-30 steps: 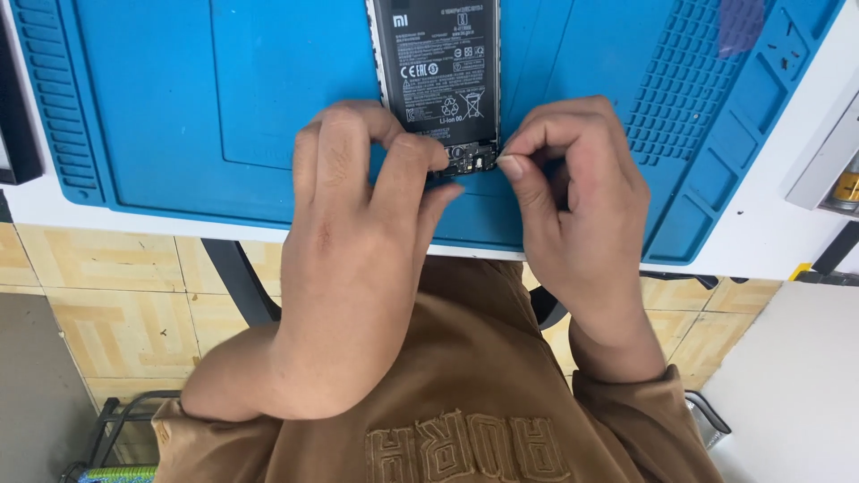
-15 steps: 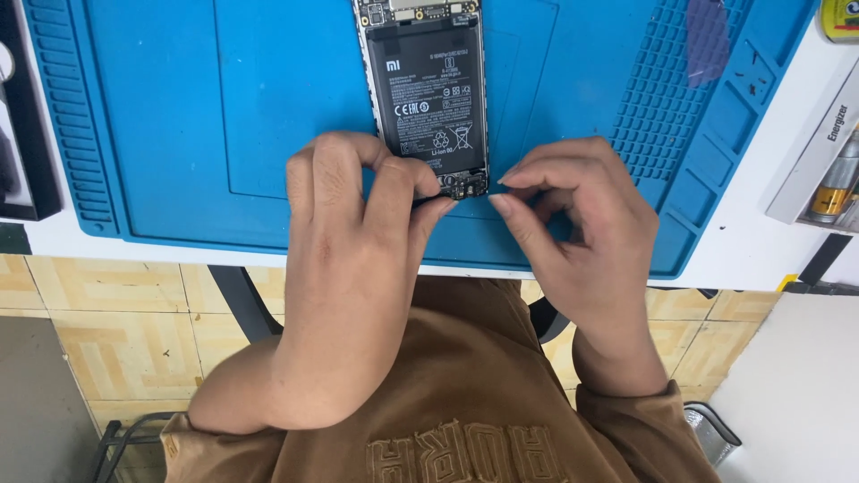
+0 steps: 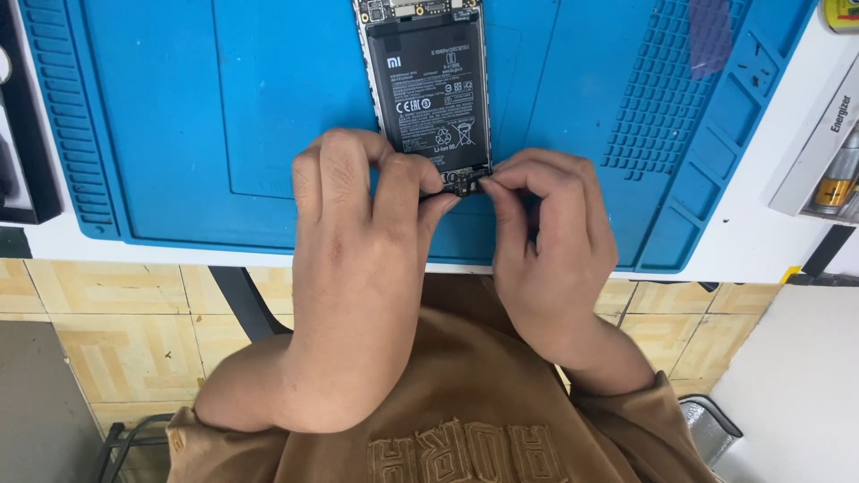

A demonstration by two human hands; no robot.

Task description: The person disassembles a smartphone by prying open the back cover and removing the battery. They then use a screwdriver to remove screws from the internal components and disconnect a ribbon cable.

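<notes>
An opened phone (image 3: 429, 85) lies face down on the blue repair mat (image 3: 224, 107), its black battery and circuit boards exposed. My left hand (image 3: 358, 224) curls over the phone's near end, with its fingertips pressing on the lower left corner. My right hand (image 3: 546, 241) pinches at the small board on the phone's bottom edge (image 3: 465, 182). Whether its fingers hold a small part there is hidden. Both hands meet at that near end.
The mat has ribbed trays along its left side and a grid of small compartments (image 3: 680, 98) on the right. A black object (image 3: 22, 134) sits at the left edge. A pack of batteries (image 3: 828, 152) lies on the white table at the right.
The view has shifted so that the phone and mat sit lower in the frame. My hands stay at the phone's near end, the right fingers still pinching at the bottom edge.
</notes>
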